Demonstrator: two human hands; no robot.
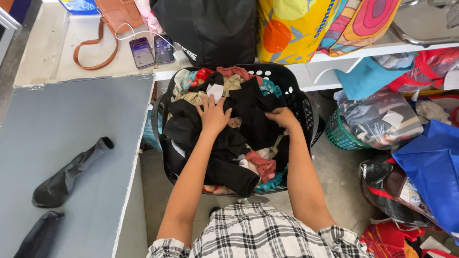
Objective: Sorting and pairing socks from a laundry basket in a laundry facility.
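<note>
Black laundry basket [306, 107], on the floor and piled with dark clothes [239, 138]: left hand [213, 116] rests flat and unclenched, right hand [282, 117] pinches black fabric; two dark socks [67, 177] lie on the grey table [71, 110], most remains unsorted.

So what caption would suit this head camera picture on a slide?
Both hands, left hand and right hand, dig into dark clothes in a black laundry basket.
</note>
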